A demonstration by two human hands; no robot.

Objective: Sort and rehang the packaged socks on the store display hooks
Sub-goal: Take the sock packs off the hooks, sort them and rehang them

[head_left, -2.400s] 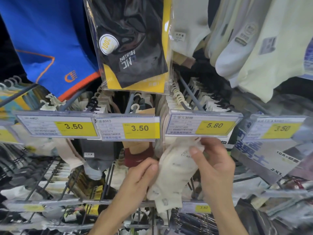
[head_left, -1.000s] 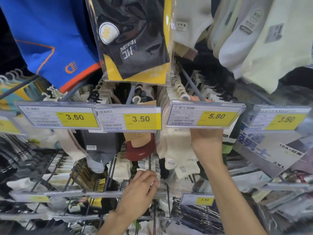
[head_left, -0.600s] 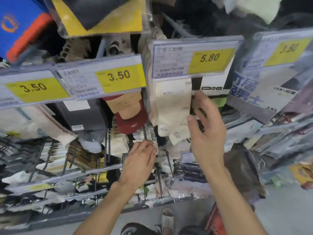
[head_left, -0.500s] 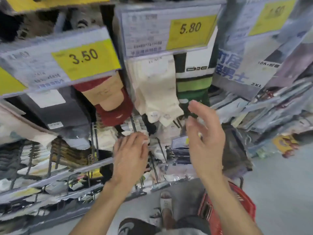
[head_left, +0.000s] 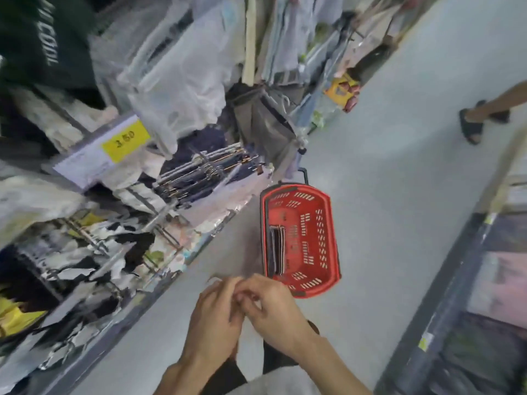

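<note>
Head view looks down at a shop floor [head_left: 399, 181], and it is blurry. Both hands are low in the middle, close together and touching. The left hand [head_left: 215, 320] and the right hand [head_left: 273, 306] have their fingers [head_left: 228, 283] curled in toward each other, pinching at something very small between them. What that small thing is cannot be told, so it is not clear what the fingers grip. Just past the hands, a red basket [head_left: 325, 240] sits on the floor. A flat stack of dark packs [head_left: 276, 249] lies inside it along its left side. The sock rack [head_left: 114, 223] runs along the left, full of packed socks [head_left: 85, 263] on hooks [head_left: 205, 169], well apart from the hands. A yellow price tag [head_left: 125, 141] on the rack reads 3.50. Clear bags [head_left: 182, 81] hang above it. Far off at the top right, another person's foot in a dark sandal [head_left: 470, 125] stands on the floor. Another shelf [head_left: 484, 280] shows at the right edge.
</note>
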